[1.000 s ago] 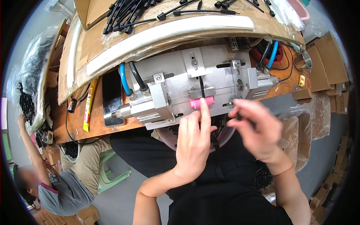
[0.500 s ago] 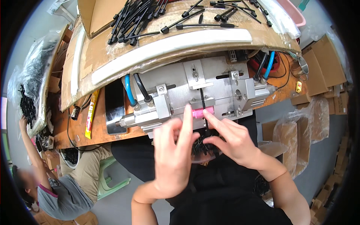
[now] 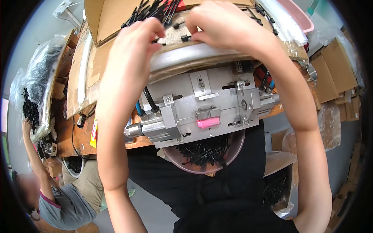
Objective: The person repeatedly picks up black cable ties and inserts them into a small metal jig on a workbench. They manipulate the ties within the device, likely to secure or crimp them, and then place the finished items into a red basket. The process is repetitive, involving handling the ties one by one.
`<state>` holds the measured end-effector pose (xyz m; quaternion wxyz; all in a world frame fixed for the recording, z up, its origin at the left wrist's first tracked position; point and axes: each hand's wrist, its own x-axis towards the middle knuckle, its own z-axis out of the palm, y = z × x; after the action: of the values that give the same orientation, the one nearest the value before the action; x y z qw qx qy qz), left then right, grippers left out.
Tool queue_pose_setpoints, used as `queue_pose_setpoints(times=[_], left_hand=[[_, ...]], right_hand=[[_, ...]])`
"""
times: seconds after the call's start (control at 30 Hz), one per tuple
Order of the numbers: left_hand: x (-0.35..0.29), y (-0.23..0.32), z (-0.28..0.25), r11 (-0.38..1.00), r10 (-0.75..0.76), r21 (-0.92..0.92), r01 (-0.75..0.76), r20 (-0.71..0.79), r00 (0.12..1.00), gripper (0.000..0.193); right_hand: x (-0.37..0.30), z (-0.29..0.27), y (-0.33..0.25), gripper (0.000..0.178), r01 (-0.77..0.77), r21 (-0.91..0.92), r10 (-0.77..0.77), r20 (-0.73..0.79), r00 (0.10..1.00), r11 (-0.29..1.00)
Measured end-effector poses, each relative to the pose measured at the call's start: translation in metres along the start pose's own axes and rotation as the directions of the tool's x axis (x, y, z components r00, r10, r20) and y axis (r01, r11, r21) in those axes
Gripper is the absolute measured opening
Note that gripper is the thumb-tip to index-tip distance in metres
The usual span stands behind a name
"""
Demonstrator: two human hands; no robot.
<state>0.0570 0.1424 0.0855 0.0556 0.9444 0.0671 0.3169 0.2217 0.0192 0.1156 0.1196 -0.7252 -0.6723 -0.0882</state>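
Note:
Both my arms reach over a metal clamping fixture (image 3: 194, 99) to the cardboard-covered shelf behind it. My left hand (image 3: 136, 42) is slightly blurred, its bent fingers and thumb closed around a thin black rod at the pile's edge. To its right, my right hand (image 3: 217, 25) pinches another black rod (image 3: 185, 38), whose thick end sticks out beside the thumb. More black rods (image 3: 149, 11) lie heaped just beyond my left hand. A pink block (image 3: 208, 122) sits at the middle of the fixture, with no rod across it.
A pink bowl (image 3: 186, 169) full of black rods sits below the fixture's front edge. Black and blue hoses (image 3: 149, 99) rise at the fixture's left. White foam (image 3: 175, 58) edges the shelf. At far left, a co-worker (image 3: 64, 202) reaches toward bagged black parts (image 3: 31, 110).
Both hands have moved up and away from the fixture to the rods on the shelf. The black rod that crossed the pink block is gone from there. The bowl is now uncovered.

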Motion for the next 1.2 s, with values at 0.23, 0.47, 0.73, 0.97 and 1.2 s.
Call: queue_pose_setpoints(times=[0.23, 0.47, 0.73, 0.97, 1.2], left_hand=[[-0.11, 0.099, 0.004, 0.986, -0.168, -0.029, 0.166, -0.059, 0.984, 0.059], [-0.152, 0.151, 0.075, 0.958, -0.254, -0.109, 0.267, 0.12, 0.96, 0.071], [-0.151, 0.147, 0.079, 0.974, -0.226, 0.004, 0.229, 0.177, 0.958, 0.062], [-0.152, 0.15, 0.05, 0.928, -0.316, -0.139, 0.346, 0.202, 0.927, 0.064], [-0.162, 0.145, 0.036, 0.902, -0.368, -0.167, 0.399, 0.189, 0.911, 0.07]], right_hand=[[-0.036, -0.043, -0.027, 0.029, -0.236, 0.573, 0.415, -0.204, 0.887, 0.785], [-0.1, -0.016, -0.035, 0.021, 0.15, 0.856, 0.551, -0.443, 0.707, 0.495], [-0.157, 0.023, -0.053, 0.021, 0.112, 0.753, 0.411, -0.47, 0.781, 0.649], [-0.198, 0.1, -0.096, 0.062, -0.039, 0.558, 0.262, -0.325, 0.909, 0.829], [-0.192, 0.128, -0.095, 0.065, -0.07, 0.568, 0.24, -0.23, 0.943, 0.82]])
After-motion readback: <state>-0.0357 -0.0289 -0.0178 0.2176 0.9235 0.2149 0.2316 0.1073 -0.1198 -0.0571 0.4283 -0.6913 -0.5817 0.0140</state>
